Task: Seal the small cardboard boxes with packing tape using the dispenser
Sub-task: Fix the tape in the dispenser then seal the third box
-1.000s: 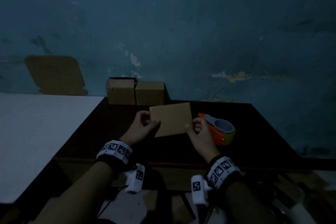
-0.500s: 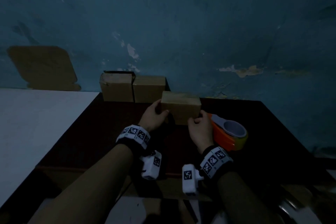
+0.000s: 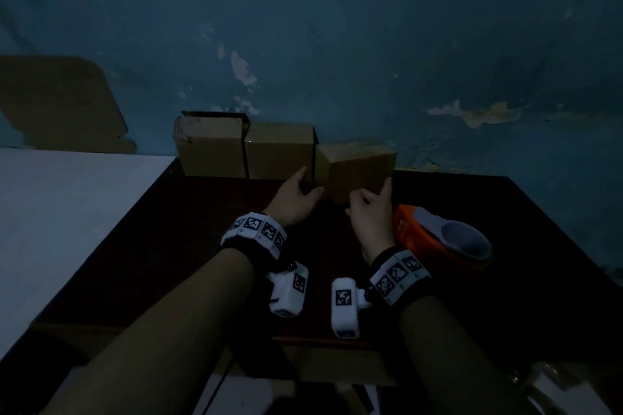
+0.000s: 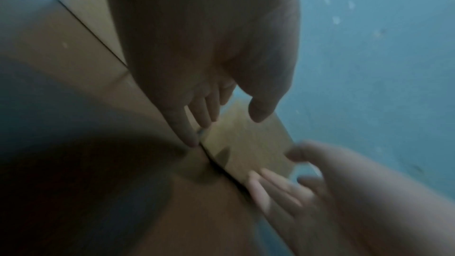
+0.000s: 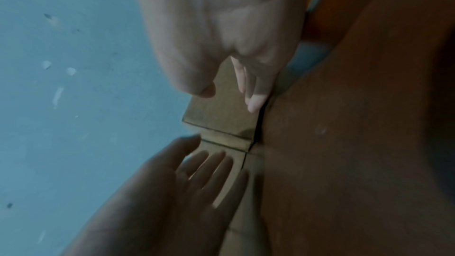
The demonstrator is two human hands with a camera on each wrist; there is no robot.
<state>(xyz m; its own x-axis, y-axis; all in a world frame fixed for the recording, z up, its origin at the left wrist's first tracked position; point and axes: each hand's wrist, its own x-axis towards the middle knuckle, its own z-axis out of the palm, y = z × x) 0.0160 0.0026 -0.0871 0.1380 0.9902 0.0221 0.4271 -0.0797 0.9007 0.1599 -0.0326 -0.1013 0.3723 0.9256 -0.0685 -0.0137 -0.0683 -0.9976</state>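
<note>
Both hands are working at the third box (image 3: 362, 175), which is standing at the back of the counter (image 3: 209, 246) against the wall, just right of two other boxes (image 3: 242, 148). The left hand (image 3: 296, 197) is at the box's left end and the right hand (image 3: 372, 212) at its right front corner. The fingers (image 5: 253, 92) of both hands are lying fairly straight and loose along the cardboard. They are touching it, not clamping it, though the dim, blurred wrist views make that hard to confirm.

The box's long axis is running left to right along the wall, directly ahead of the fingers. The dispenser (image 3: 441, 239) is lying on the counter just right of the right wrist, so the right hand is the nearer one to take it.

The top seam of the box is not showing clearly, and whether any tape is already on it cannot be made out in this light.
</note>
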